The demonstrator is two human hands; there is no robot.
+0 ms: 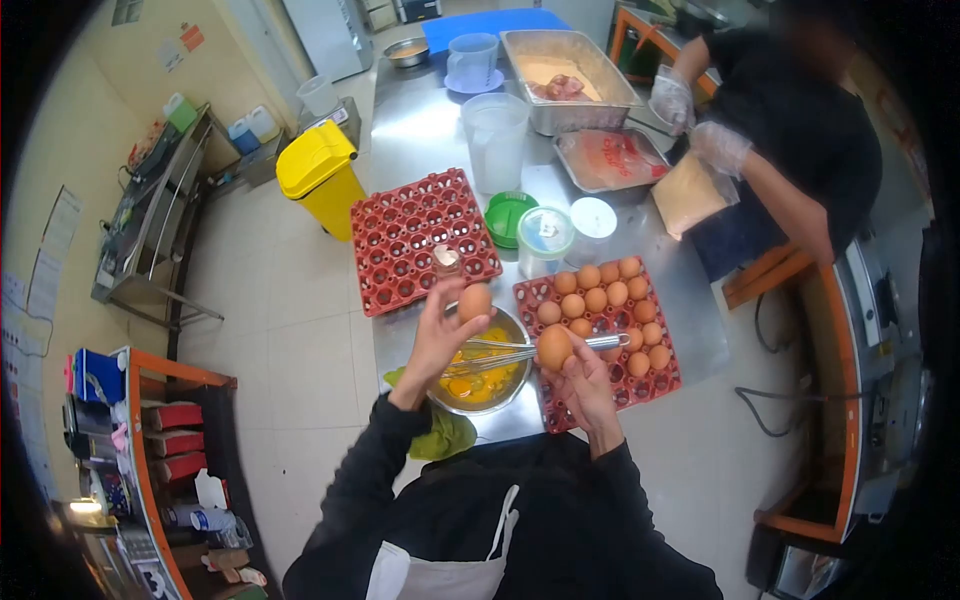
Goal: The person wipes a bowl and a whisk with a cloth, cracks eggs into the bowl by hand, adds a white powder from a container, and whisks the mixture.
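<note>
My left hand (442,340) holds a brown egg (475,301) above the left side of a steel mixing bowl. In my right hand (585,385) is another brown egg (554,348), held over the bowl's right edge. Cracked eggs with yellow yolks (478,383) lie in the bowl (467,408), and a wire whisk (606,342) rests across it. To the right, a red egg tray (664,378) carries several whole eggs. A second red tray (412,238) at the upper left has an empty eggshell (446,260) near its front edge. Green cloth (445,436) sits under the bowl.
Behind the bowl stand a lidded tub (546,240), a green bowl (508,215) and a tall clear pitcher (496,140). A co-worker's gloved hand (720,148) holds a bag of crumbs (690,196) at the right. A yellow bin (322,178) stands left of the table.
</note>
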